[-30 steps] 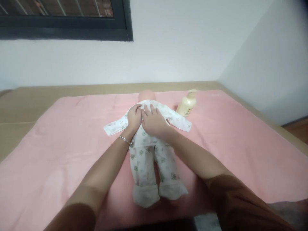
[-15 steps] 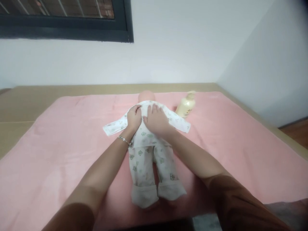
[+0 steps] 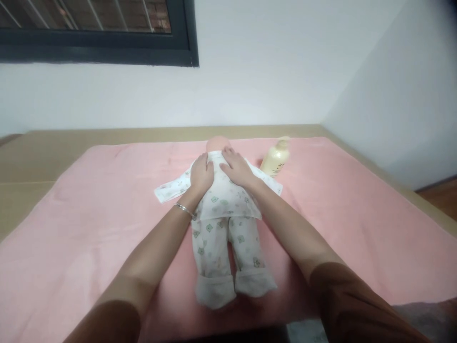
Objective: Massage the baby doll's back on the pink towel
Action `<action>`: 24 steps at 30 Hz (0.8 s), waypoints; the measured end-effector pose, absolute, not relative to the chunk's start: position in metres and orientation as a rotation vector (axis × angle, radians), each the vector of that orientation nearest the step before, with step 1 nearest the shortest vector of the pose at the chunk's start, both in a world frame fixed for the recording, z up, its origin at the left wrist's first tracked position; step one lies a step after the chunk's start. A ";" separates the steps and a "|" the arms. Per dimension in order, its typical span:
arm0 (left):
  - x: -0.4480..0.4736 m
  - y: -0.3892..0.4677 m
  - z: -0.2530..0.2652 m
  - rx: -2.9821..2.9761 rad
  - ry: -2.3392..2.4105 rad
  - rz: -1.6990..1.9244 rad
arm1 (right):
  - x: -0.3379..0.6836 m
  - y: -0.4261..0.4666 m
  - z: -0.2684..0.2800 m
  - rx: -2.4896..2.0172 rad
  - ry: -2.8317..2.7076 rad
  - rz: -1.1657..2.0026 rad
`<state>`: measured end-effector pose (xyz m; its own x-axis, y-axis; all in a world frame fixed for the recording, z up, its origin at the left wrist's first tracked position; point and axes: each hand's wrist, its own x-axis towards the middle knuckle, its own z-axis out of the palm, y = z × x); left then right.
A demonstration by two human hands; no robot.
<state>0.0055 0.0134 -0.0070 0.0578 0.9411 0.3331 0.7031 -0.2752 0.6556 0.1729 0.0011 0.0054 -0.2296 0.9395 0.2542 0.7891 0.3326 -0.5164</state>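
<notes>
Cream-coloured bottle [image 3: 275, 160] on a pink sheet [image 3: 342, 219], dark window frame [image 3: 107, 50] — upper left —, white wall [image 3: 260, 81]

a doll [image 3: 225, 206] is lying on a blanket [image 3: 107, 205], its head [image 3: 218, 143] pointing toward the back wall [image 3: 250, 90]. the left hand [image 3: 202, 172] and right hand [image 3: 237, 167] are resting on its upper half. a bottle [image 3: 276, 158] is sitting farther right.

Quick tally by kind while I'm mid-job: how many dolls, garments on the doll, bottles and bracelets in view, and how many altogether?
Doll: 1
Garments: 2 (printed top, printed trousers)
Bottle: 1
Bracelet: 1
Total: 5
</notes>
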 end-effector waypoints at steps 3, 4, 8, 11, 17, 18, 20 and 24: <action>0.011 0.007 0.003 2.095 1.794 0.840 | 0.170 0.002 0.007 -1.659 -1.984 0.419; 0.014 0.003 0.007 2.127 1.836 0.768 | 0.169 0.002 0.008 -1.707 -1.948 0.446; 0.030 -0.025 0.021 2.294 1.905 0.560 | 0.169 -0.001 0.019 -1.822 -1.911 0.503; 0.039 -0.040 0.028 2.372 1.915 0.507 | 0.167 -0.011 0.031 -1.874 -2.013 0.426; 0.022 -0.019 0.034 2.276 1.759 0.565 | 0.157 -0.039 0.056 -1.886 -2.254 0.380; 0.017 -0.013 0.033 2.214 1.773 0.586 | 0.155 -0.043 0.059 -1.875 -2.278 0.386; 0.010 -0.001 0.030 2.132 1.800 0.611 | 0.152 -0.047 0.063 -1.860 -2.305 0.371; 0.007 0.005 0.023 2.222 1.787 0.620 | 0.155 -0.040 0.059 -1.827 -2.299 0.352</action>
<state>0.0069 0.0053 0.0227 0.1704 0.9681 0.1839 0.8740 -0.2347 0.4255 0.1551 -0.0397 0.0592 -0.2262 0.9741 -0.0035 0.9304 0.2150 -0.2968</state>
